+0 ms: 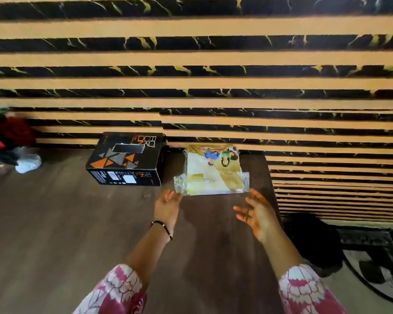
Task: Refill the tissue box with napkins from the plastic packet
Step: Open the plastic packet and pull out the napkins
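A black tissue box (125, 159) with orange and grey triangles stands on the dark wooden table (55, 223), against the slatted wall. Right of it lies the clear plastic napkin packet (212, 172), printed in gold and white with a picture on top. My left hand (167, 206) is open, its fingertips at the packet's near left corner. My right hand (255, 213) is open with fingers spread, just before the packet's near right corner. Neither hand grips anything.
A red and dark flower bunch with a white wrapped base (11, 146) lies at the table's far left. The table's right edge runs just past the packet; beyond it sits a dark object (313, 241) on a patterned rug (377, 257).
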Demonstrator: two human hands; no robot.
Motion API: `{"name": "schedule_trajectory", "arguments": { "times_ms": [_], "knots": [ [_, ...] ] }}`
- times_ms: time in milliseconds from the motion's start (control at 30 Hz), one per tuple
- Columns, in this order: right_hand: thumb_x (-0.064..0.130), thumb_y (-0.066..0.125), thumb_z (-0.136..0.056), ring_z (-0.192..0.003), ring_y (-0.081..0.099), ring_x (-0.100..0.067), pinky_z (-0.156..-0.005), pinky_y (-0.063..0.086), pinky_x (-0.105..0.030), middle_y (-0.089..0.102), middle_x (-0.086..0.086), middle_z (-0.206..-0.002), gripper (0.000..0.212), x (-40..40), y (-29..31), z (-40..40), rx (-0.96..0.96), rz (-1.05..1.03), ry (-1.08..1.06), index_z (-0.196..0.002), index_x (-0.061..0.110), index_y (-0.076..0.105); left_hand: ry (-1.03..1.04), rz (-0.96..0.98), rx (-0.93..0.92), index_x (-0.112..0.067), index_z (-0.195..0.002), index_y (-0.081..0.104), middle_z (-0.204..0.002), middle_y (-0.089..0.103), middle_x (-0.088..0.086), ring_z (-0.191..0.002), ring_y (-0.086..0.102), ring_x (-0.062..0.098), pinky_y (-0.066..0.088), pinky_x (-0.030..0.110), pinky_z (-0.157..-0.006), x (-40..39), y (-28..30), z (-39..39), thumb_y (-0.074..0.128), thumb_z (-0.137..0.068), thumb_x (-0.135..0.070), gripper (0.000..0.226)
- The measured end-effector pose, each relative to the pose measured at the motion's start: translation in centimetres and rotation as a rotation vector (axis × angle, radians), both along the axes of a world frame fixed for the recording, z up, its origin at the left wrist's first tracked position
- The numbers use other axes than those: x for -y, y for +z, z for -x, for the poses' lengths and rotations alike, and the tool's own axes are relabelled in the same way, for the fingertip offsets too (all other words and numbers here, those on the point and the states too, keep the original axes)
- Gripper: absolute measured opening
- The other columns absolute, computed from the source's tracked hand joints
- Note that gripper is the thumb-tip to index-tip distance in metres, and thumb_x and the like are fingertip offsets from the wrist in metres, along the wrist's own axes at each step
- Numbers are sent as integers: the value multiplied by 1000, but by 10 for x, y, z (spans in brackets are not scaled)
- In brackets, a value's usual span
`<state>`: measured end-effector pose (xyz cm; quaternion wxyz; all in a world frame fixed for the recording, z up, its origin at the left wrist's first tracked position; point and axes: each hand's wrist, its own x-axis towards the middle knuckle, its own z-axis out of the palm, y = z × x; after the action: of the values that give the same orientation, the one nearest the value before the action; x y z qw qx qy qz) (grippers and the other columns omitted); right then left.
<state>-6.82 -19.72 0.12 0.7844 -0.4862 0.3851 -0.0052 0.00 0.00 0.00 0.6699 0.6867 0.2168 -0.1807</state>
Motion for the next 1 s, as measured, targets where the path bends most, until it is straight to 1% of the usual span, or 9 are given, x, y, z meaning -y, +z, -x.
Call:
{"name": "schedule_trajectory", "arguments": {
  "times_ms": [67,133,233,367,433,500,667,900,1000],
  "knots": [
    [4,41,-94,-73,60,-22,-76,49,-42,57,-3,-106,47,4,-3,-10,-28,56,29,-138,22,37,-26,-110,40,0,-113,54,-112,57,13,-112,53,24,33,36,-106,7,-6,-10,57,-88,-12,28],
    [5,43,-94,-75,61,-22,-79,50,-43,55,-6,-116,50,8,-8,-15,-63,113,71,-139,23,35,-65,-154,52,-1,-120,51,-120,56,13,-117,50,25,30,34,-105,13,-7,-16,57,-88,-13,34],
    [5,45,-93,-77,62,-21,-71,51,-38,53,-7,-122,49,10,-16,-15,-80,170,107,-137,25,38,-120,-179,44,-1,-138,34,-145,40,15,-134,37,26,29,32,-107,19,-9,-20,55,-89,-14,54],
    [7,46,-92,-79,60,-19,-72,50,-37,57,0,-104,47,4,-16,-10,-87,202,103,-135,25,42,-165,-255,52,9,-133,32,-138,43,26,-129,42,32,29,33,-108,19,-12,-20,54,-89,-14,54],
    [8,48,-92,-82,59,-19,-71,50,-35,57,3,-100,47,-4,-13,-2,-92,209,98,-135,26,42,-187,-256,45,5,-135,32,-134,48,25,-128,44,29,29,34,-108,14,-10,-14,54,-89,-15,55],
    [9,49,-92,-85,58,-19,-71,50,-35,57,1,-105,46,-12,-10,9,-95,200,96,-134,27,41,-207,-244,39,-3,-138,30,-136,49,18,-130,42,26,31,34,-107,7,-9,-4,54,-89,-16,56],
    [11,49,-92,-83,59,-19,-68,50,-35,57,-3,-114,45,-40,-8,53,-114,218,108,-134,26,42,-254,-256,59,-5,-139,31,-141,44,15,-130,43,26,34,33,-104,-25,-4,37,54,-90,-16,55],
    [12,47,-94,-90,59,-25,-67,49,-34,55,-4,-116,41,-96,-6,124,-148,193,97,-133,24,42,-302,-235,32,-3,-134,37,-133,51,8,-122,50,24,39,31,-97,-87,-7,101,58,-88,-17,53],
    [10,46,-95,-91,58,-27,-68,49,-35,52,-5,-118,39,-120,-5,144,-159,204,67,-132,21,42,-326,-205,34,-2,-130,42,-130,55,13,-118,53,25,41,31,-93,-110,-14,116,58,-87,-14,47]
  ]
}}
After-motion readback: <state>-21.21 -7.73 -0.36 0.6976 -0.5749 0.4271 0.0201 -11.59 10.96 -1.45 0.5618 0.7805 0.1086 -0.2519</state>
